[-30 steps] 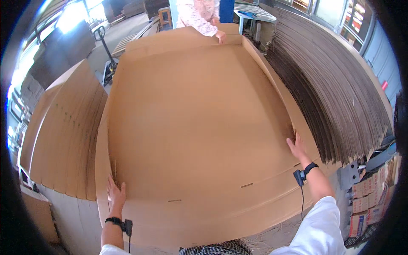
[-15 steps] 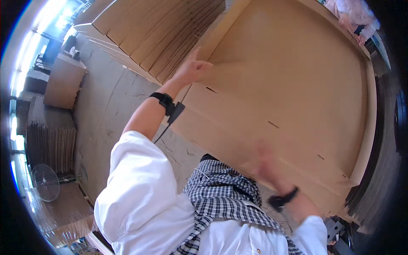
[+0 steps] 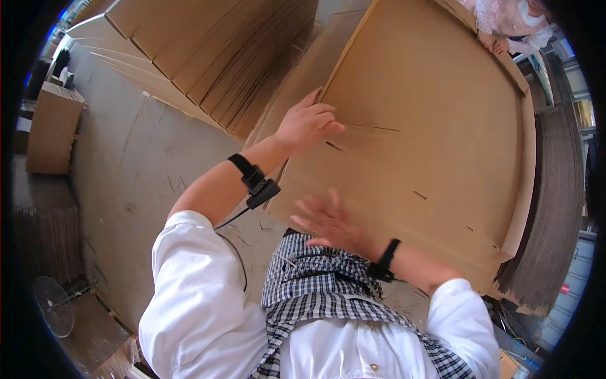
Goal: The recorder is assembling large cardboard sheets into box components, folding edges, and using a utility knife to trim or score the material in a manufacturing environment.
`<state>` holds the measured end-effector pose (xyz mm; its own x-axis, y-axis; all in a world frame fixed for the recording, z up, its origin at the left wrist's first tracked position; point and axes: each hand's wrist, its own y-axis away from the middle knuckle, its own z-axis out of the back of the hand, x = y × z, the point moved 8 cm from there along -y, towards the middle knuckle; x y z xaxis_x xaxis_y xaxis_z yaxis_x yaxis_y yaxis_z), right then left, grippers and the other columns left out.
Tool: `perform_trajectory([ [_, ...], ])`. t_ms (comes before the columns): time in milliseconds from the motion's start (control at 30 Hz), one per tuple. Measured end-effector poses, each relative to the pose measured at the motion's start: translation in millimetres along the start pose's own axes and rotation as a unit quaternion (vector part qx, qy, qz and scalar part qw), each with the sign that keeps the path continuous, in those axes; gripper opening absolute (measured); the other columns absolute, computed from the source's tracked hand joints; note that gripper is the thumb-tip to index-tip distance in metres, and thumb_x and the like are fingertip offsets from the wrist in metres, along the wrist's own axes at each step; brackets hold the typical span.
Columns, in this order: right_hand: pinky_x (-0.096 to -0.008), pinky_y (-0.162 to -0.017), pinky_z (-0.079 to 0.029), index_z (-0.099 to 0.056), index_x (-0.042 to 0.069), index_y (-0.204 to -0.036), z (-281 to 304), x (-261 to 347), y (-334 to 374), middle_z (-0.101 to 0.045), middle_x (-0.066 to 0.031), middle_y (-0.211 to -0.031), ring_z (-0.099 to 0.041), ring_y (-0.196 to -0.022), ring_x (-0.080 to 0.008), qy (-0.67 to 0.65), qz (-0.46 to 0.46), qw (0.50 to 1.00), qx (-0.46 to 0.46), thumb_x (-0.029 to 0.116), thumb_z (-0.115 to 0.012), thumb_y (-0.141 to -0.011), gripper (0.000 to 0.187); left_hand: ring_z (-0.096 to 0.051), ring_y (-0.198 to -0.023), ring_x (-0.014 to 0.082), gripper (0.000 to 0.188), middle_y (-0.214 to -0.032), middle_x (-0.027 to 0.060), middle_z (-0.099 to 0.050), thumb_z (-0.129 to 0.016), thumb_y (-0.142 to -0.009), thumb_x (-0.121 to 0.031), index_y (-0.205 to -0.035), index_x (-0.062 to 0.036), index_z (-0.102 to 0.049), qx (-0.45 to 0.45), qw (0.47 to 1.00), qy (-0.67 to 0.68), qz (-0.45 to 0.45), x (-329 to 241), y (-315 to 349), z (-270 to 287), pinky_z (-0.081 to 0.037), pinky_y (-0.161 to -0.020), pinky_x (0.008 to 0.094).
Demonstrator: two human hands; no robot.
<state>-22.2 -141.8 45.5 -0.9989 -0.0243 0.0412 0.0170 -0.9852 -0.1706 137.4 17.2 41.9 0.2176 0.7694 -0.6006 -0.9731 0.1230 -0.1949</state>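
Note:
In front of me lies a large brown cardboard sheet (image 3: pixel 429 145) with folded-up side walls, like a shallow box or lid. Small slots run along its near side. At its near left corner, my left hand (image 3: pixel 309 124) is closed, the fingers bent round the end of the raised left flap (image 3: pixel 347 54). My right hand (image 3: pixel 331 221) is over the near left part of the sheet, fingers spread and slightly blurred, holding nothing. Whether its palm touches the cardboard cannot be made out. Each wrist has a black strap; the left one carries a small black device (image 3: pixel 262 189) with a cable.
A big stack of folded cardboard (image 3: pixel 214 57) stands at the far left, close to the sheet. Another cardboard stack (image 3: pixel 555 189) is at the right. A co-worker in pink (image 3: pixel 505 25) has hands at the sheet's far right corner. A round fan (image 3: pixel 53 306) stands lower left.
My right hand has swept left along the near side, its fingers now spread. My left hand has closed at the left flap's near end. The co-worker's hands have come together by the far corner.

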Motion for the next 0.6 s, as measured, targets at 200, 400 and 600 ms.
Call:
perform_trajectory([
  [200, -0.0604, -0.111, -0.02, -0.052, 0.007, -0.128, -40, -18, -36, -0.049, -0.0128, -0.129, -0.038, -0.131, -0.0278, -0.16, -0.009, 0.973, 0.167, 0.052, -0.073, -0.07, 0.076, -0.033, -0.135, 0.0329, 0.023, -0.134, 0.0026, -0.054, -0.063, -0.089, -0.032, -0.094, -0.0111, -0.072, -0.107, 0.973, -0.11, -0.173, -60, -5, 20, -0.02, -0.112, 0.058],
  [400, -0.0591, -0.112, -0.02, -0.057, 0.005, -0.113, -8, -29, -65, -0.053, -0.0077, -0.11, -0.046, -0.118, -0.0244, -0.151, 0.025, 0.987, 0.048, 0.051, -0.074, -0.07, 0.065, -0.036, -0.131, 0.0333, 0.025, -0.131, 0.0071, -0.055, -0.054, -0.094, -0.016, -0.115, -0.0069, -0.064, -0.019, 0.981, 0.077, -0.18, -56, -14, 13, -0.026, -0.11, 0.0491],
  [600, -0.0617, -0.11, -0.021, -0.06, 0.005, -0.105, 5, -26, -70, -0.054, -0.0079, -0.108, -0.048, -0.116, -0.0237, -0.107, 0.064, 0.99, 0.065, 0.047, -0.074, -0.068, 0.058, -0.04, -0.127, 0.0327, 0.019, -0.118, 0.0077, -0.061, -0.053, -0.094, -0.012, -0.108, -0.004, -0.062, 0.05, 0.978, 0.08, -0.185, -57, -13, 7, -0.035, -0.104, 0.042],
])
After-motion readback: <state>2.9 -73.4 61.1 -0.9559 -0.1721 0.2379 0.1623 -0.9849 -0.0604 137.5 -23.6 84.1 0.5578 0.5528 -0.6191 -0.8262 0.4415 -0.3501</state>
